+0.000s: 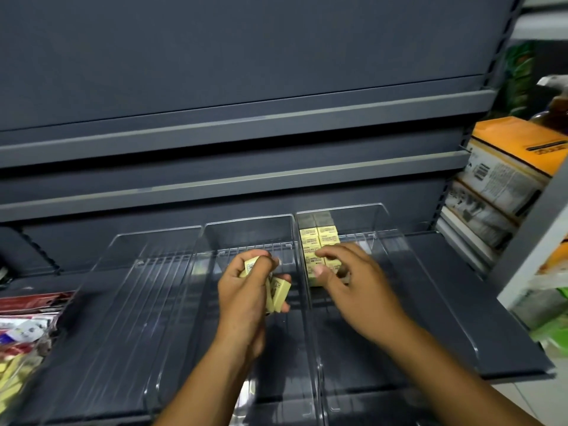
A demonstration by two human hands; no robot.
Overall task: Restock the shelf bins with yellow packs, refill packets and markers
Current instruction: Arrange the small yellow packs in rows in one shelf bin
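Yellow packs [280, 293] fill the curled left hand [246, 287], left of the right bin [353, 206], where the right hand [353, 281] pinches the near end of a front-to-back row [319, 238].

Counts: 3 clear bins [249, 235], 2 hands, at least 3 stacked boxes [507, 167], 3 grey shelf rails [246, 118] above.
In the right bin the yellow packs [319, 238] sat 2 across; 3 rows showed clear, more were hidden under the right hand [353, 284]. The left hand [246, 290] held at least 3 more packs, exact count unreadable.
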